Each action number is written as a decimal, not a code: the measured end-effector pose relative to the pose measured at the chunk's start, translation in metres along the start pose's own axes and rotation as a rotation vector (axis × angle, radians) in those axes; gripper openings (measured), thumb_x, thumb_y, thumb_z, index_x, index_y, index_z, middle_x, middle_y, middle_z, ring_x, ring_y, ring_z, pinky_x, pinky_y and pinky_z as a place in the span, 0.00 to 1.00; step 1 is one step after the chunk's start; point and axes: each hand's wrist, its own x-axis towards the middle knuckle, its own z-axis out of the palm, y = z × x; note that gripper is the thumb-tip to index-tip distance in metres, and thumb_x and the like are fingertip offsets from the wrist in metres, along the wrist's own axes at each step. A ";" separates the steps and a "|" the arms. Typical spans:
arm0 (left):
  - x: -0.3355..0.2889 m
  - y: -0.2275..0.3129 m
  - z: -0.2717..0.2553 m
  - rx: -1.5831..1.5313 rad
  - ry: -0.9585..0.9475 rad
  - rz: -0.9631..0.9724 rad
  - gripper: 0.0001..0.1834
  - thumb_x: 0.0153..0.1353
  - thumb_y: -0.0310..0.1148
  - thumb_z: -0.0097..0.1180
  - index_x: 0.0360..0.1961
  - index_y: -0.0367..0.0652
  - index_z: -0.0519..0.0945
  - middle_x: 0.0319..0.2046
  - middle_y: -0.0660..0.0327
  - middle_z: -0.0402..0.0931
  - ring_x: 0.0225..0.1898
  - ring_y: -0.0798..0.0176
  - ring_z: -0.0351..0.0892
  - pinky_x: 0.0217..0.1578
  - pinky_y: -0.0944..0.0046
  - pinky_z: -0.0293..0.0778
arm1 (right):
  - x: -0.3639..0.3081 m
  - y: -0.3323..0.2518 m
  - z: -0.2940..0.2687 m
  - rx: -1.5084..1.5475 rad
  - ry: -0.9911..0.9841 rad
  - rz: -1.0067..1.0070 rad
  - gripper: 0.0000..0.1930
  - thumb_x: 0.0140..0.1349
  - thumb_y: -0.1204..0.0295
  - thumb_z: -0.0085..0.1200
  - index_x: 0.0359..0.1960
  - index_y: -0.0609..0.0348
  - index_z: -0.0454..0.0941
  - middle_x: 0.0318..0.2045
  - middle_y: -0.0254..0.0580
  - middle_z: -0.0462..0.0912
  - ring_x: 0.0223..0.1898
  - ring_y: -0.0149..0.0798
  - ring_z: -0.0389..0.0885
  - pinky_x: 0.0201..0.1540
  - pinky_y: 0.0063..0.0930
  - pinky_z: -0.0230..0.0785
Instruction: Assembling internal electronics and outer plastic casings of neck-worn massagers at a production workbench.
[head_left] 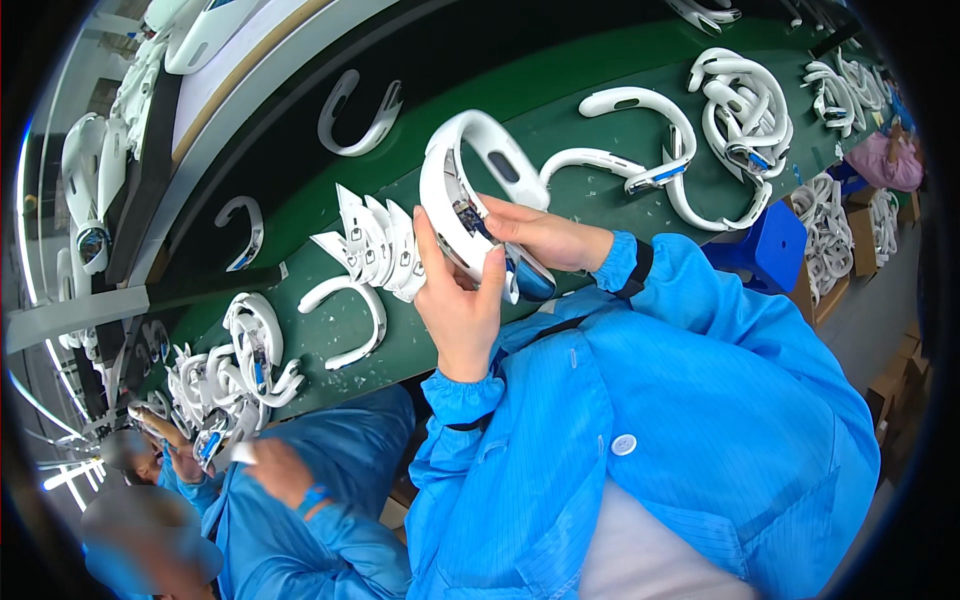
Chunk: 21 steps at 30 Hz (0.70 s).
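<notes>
Between both my hands, above the green bench, is a white U-shaped neck fan (437, 190) with a slotted end. Its inner side is open and shows a small circuit board and dark and blue parts. My left hand (458, 315) grips the lower part of the curve, with fingers and thumb on either side. My right hand (550, 238) is closed on the other side, its thumb near the circuit board. Just left of the left hand lies a fanned stack of white printed pieces (375, 248). A loose curved white shell (375, 318) rests nearer on the bench.
More white shells (660, 140) and a heap of neck fans (745, 110) lie to the right on the green bench (590, 215). Another heap (225, 385) sits left, beside a co-worker's hand (280, 470). A blue stool (770, 245) and filled cartons (830, 240) stand at right.
</notes>
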 end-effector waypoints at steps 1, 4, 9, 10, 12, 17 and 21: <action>0.000 0.004 0.001 0.042 0.008 0.005 0.40 0.53 0.31 0.57 0.64 0.34 0.50 0.25 0.56 0.79 0.24 0.73 0.74 0.25 0.74 0.69 | 0.001 0.003 0.001 0.003 0.002 0.001 0.27 0.70 0.63 0.26 0.67 0.55 0.38 0.64 0.38 0.54 0.62 0.31 0.57 0.62 0.26 0.52; -0.002 -0.001 0.006 0.061 0.058 0.069 0.40 0.51 0.29 0.58 0.63 0.34 0.52 0.25 0.57 0.78 0.23 0.73 0.73 0.24 0.75 0.69 | 0.005 0.004 0.006 0.142 -0.008 -0.111 0.28 0.69 0.64 0.28 0.67 0.57 0.36 0.65 0.40 0.49 0.65 0.33 0.50 0.66 0.28 0.41; -0.001 0.001 0.006 0.024 0.104 0.109 0.40 0.49 0.27 0.59 0.63 0.33 0.54 0.23 0.59 0.77 0.21 0.75 0.72 0.22 0.76 0.67 | -0.002 0.000 0.015 -0.032 -0.021 -0.200 0.30 0.69 0.59 0.28 0.67 0.58 0.36 0.66 0.42 0.48 0.65 0.35 0.49 0.66 0.28 0.41; -0.002 0.004 0.004 0.016 0.081 0.073 0.40 0.49 0.26 0.59 0.62 0.33 0.55 0.23 0.60 0.77 0.21 0.76 0.72 0.21 0.77 0.66 | -0.003 -0.002 0.016 -0.024 -0.037 -0.203 0.30 0.69 0.58 0.29 0.67 0.58 0.36 0.66 0.43 0.47 0.65 0.36 0.49 0.66 0.29 0.41; -0.004 0.008 0.003 0.037 0.078 0.078 0.40 0.49 0.26 0.59 0.63 0.33 0.54 0.23 0.60 0.77 0.21 0.76 0.71 0.21 0.77 0.66 | -0.004 -0.002 0.019 -0.014 -0.054 -0.203 0.31 0.69 0.57 0.30 0.67 0.58 0.35 0.66 0.43 0.47 0.66 0.36 0.48 0.66 0.29 0.40; -0.007 0.012 0.003 -0.033 0.073 0.021 0.42 0.49 0.31 0.62 0.62 0.30 0.54 0.31 0.51 0.78 0.29 0.65 0.79 0.28 0.70 0.73 | -0.003 0.001 0.019 -0.155 0.019 -0.217 0.33 0.68 0.55 0.31 0.67 0.59 0.35 0.66 0.44 0.46 0.66 0.37 0.47 0.66 0.29 0.40; -0.005 0.018 0.001 0.008 0.040 0.014 0.41 0.51 0.32 0.61 0.62 0.31 0.54 0.30 0.50 0.79 0.29 0.65 0.80 0.28 0.70 0.73 | -0.005 0.004 0.017 -0.128 0.012 -0.205 0.32 0.69 0.55 0.30 0.67 0.59 0.36 0.66 0.45 0.47 0.66 0.37 0.47 0.66 0.29 0.41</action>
